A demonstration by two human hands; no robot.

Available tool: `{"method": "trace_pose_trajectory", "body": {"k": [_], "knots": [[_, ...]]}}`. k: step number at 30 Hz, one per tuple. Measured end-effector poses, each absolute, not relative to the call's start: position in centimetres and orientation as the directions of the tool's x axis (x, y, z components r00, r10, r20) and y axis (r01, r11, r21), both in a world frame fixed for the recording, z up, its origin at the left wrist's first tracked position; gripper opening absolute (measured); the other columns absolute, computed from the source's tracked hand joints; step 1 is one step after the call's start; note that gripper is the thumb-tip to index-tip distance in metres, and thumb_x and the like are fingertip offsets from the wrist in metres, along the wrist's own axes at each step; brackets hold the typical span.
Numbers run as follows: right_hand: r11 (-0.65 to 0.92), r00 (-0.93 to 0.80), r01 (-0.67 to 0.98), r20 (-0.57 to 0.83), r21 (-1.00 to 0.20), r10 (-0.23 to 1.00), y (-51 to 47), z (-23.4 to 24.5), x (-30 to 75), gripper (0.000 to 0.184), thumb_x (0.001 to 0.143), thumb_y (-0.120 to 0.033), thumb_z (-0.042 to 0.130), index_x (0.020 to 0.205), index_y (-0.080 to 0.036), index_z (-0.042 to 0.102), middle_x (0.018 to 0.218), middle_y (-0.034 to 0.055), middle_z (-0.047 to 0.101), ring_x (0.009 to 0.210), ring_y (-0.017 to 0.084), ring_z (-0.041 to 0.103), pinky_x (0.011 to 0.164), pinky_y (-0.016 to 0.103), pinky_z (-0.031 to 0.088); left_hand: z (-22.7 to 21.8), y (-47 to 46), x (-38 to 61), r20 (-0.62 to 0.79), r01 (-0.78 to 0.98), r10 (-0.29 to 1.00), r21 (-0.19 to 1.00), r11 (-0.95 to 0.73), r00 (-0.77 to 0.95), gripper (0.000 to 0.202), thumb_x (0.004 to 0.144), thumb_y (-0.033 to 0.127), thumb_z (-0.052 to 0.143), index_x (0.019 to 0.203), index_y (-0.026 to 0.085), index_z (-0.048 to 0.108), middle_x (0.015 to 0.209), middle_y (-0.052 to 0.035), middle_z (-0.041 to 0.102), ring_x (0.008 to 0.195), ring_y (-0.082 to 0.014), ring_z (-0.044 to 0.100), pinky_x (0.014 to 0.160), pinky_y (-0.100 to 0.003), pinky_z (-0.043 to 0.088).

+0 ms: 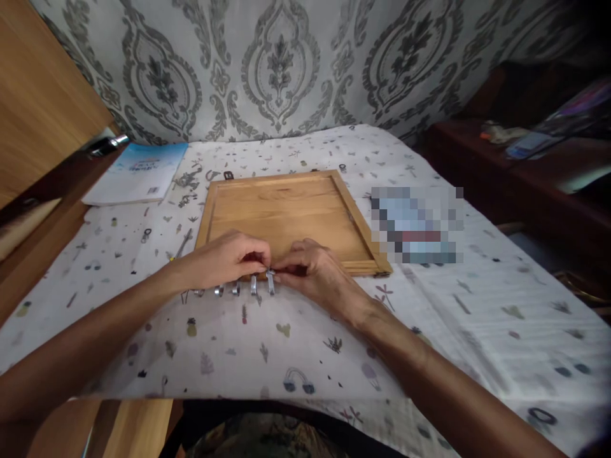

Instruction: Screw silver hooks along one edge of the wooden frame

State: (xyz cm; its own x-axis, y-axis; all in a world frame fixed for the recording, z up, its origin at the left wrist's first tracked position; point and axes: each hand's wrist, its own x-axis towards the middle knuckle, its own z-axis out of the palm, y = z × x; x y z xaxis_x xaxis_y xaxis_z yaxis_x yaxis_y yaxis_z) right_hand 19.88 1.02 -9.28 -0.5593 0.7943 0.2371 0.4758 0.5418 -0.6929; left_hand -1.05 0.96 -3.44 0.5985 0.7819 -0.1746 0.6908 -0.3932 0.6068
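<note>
1. Left hand (233, 257) and right hand (312, 270): fingers bent, fingertips meeting at a metal clip (271, 284); I cannot tell which grips it.
2. The clip is at the framed wooden panel's (286, 210) near edge, beside similar clips (236, 288).
3. Far left: a book (138, 175), barcode showing, lettering illegible.

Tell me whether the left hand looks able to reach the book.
Probably yes: the book lies flat beyond the left hand, and nothing tall seems to stand between them.
</note>
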Motion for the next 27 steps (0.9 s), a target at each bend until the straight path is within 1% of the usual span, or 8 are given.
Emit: {"method": "trace_pose_trajectory", "body": {"k": [4,8,13,16,18,22,27], "knots": [[0.539,-0.560,0.481,0.230,-0.692,0.796,1.1,-9.3,19.8,0.005,0.081,-0.019,0.079,0.082,-0.024,0.080,0.067,-0.0008,0.060,0.073,0.016,0.053,0.068,0.029,0.040,-3.7,1.2,-0.9,-0.172,0.699,0.776,0.581,-0.417,0.607,0.011,0.087,0.016,0.059,0.083,0.015,0.069,0.069,0.0032,0.067,0.062,-0.0085,0.057,0.058,-0.021,0.037],[0.539,-0.566,0.476,0.226,-0.695,0.792,1.2,-9.4,19.9,0.004,0.082,-0.021,0.078,0.082,-0.025,0.080,0.068,-0.0004,0.061,0.074,0.016,0.053,0.067,0.030,0.040,-4.0,1.4,-0.8,-0.192,0.688,0.774,0.616,-0.384,0.604,0.011,0.087,0.018,0.059,0.084,0.015,0.070,0.069,0.0026,0.068,0.060,-0.0086,0.057,0.056,-0.022,0.036],[0.532,-0.572,0.483,0.209,-0.695,0.793,1.2,-9.2,19.9,0.005,0.082,-0.020,0.078,0.082,-0.024,0.080,0.069,-0.0002,0.061,0.076,0.016,0.053,0.068,0.030,0.040,-4.3,1.4,-0.6,-0.135,0.671,0.782,0.614,-0.416,0.609,0.013,0.086,0.019,0.060,0.084,0.016,0.072,0.071,0.0017,0.069,0.063,-0.0100,0.058,0.060,-0.022,0.039],[0.536,-0.573,0.479,0.214,-0.695,0.791,1.1,-9.2,19.9,0.004,0.083,-0.022,0.077,0.082,-0.024,0.079,0.069,-0.0002,0.061,0.076,0.016,0.053,0.068,0.030,0.040,-4.4,1.3,-0.5,-0.123,0.660,0.790,0.633,-0.404,0.601,0.012,0.085,0.018,0.060,0.081,0.016,0.071,0.072,0.0009,0.069,0.066,-0.0107,0.059,0.061,-0.022,0.040],[0.538,-0.570,0.476,0.222,-0.696,0.791,1.1,-9.3,19.9,0.004,0.083,-0.023,0.076,0.081,-0.025,0.079,0.068,-0.0004,0.060,0.075,0.016,0.053,0.068,0.030,0.040,-4.4,1.1,-0.5,-0.122,0.650,0.806,0.665,-0.367,0.580,0.010,0.084,0.018,0.060,0.080,0.015,0.069,0.070,0.0013,0.067,0.064,-0.0104,0.058,0.060,-0.022,0.040],[0.540,-0.565,0.477,0.230,-0.693,0.793,1.2,-9.3,19.9,0.004,0.082,-0.022,0.077,0.081,-0.025,0.079,0.068,-0.0007,0.060,0.075,0.016,0.053,0.068,0.030,0.040,-4.7,1.0,-0.5,-0.162,0.631,0.845,0.739,-0.239,0.509,0.008,0.084,0.022,0.063,0.079,0.015,0.064,0.064,0.0033,0.061,0.059,-0.0095,0.053,0.055,-0.021,0.039],[0.533,-0.565,0.482,0.218,-0.695,0.795,1.2,-9.1,19.9,0.003,0.082,-0.022,0.078,0.080,-0.024,0.079,0.068,-0.0006,0.060,0.076,0.016,0.053,0.068,0.029,0.040,-5.1,1.3,-0.3,-0.163,0.593,0.846,0.779,-0.206,0.508,0.012,0.083,0.025,0.064,0.078,0.014,0.065,0.066,0.0020,0.063,0.061,-0.0096,0.054,0.057,-0.021,0.040]]}}
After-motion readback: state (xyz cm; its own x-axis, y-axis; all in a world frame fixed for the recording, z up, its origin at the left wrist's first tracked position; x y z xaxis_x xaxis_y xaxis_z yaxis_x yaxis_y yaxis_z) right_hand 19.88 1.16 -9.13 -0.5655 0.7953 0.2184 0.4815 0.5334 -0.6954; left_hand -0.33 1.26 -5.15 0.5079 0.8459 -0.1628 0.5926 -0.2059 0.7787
